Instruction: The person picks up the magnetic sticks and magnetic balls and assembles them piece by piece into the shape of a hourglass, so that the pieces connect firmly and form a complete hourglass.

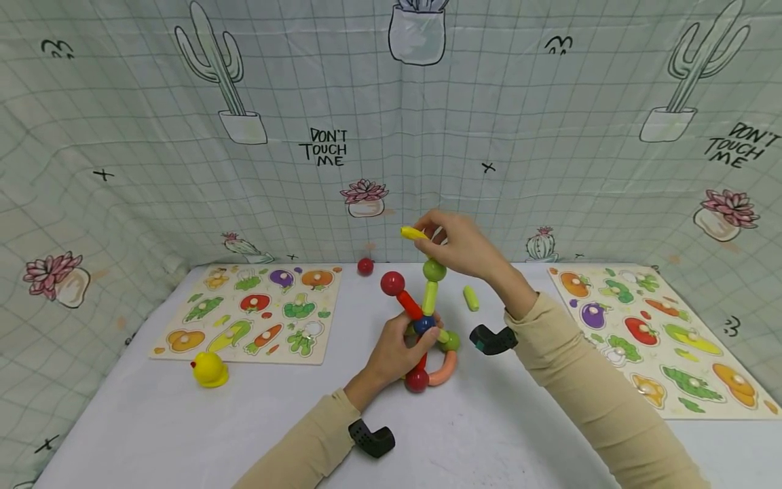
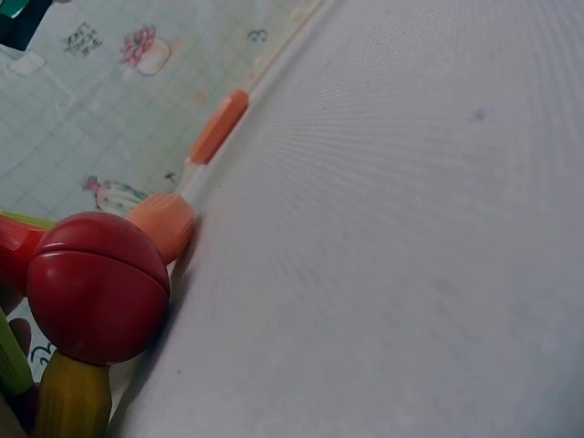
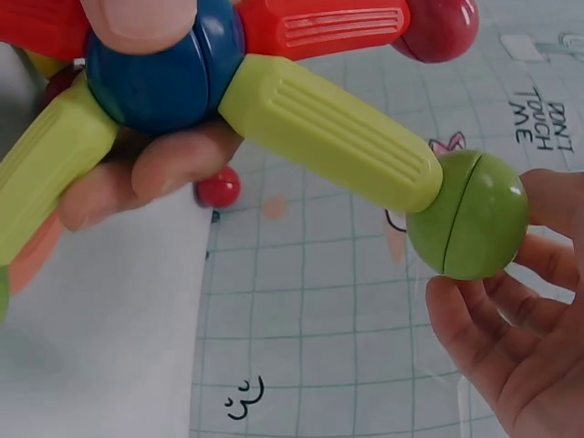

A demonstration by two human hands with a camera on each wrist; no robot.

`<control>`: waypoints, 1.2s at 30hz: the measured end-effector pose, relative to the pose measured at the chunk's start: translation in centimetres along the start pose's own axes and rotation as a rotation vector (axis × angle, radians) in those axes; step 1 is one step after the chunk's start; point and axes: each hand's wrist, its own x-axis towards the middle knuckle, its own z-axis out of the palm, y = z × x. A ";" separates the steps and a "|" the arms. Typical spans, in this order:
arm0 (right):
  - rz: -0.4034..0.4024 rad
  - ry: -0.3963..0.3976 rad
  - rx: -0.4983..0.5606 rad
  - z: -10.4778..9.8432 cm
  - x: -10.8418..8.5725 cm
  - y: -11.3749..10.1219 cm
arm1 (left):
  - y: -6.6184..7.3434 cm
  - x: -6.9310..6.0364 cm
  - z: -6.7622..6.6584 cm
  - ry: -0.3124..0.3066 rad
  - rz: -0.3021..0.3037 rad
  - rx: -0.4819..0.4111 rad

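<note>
A structure of toy balls and ribbed rods stands on the table, with a blue ball [image 3: 155, 78] at its middle. My left hand [image 1: 391, 350] grips it there, the thumb over the ball and fingers beneath. A red rod leads up to a red ball [image 1: 393, 283], and a light-green rod [image 3: 333, 132] to a green ball [image 3: 467, 214]. Lower down are another red ball [image 2: 99, 287] and a curved orange piece [image 1: 444, 370]. My right hand [image 1: 458, 244] pinches a yellow rod [image 1: 413, 233] just above the upper green ball; the right wrist view hides that rod.
A loose green rod [image 1: 470, 298] lies right of the structure, and a loose red ball [image 1: 365, 266] at the table's back edge. Vegetable puzzle boards lie left [image 1: 238, 356] and right [image 1: 660, 326]. A yellow rubber duck [image 1: 210, 370] sits by the left board. Behind hangs a patterned cloth [image 1: 427, 136].
</note>
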 end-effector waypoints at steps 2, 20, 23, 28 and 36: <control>-0.004 -0.018 0.016 0.2 0.0 -0.1 | 0.0 0.0 0.0 0.001 0.000 0.002; 0.121 -0.169 0.366 1.9 -0.1 1.3 | -0.3 0.0 0.1 0.007 0.014 0.012; 0.132 -0.187 0.383 1.9 -0.1 1.4 | -0.1 0.0 0.1 0.010 0.014 0.027; 0.136 -0.221 0.428 2.1 -0.2 1.5 | 1.8 -0.1 -0.3 0.012 0.013 0.051; 0.150 -0.254 0.471 2.3 -0.4 2.0 | 2.6 -0.3 -0.5 0.025 0.010 0.060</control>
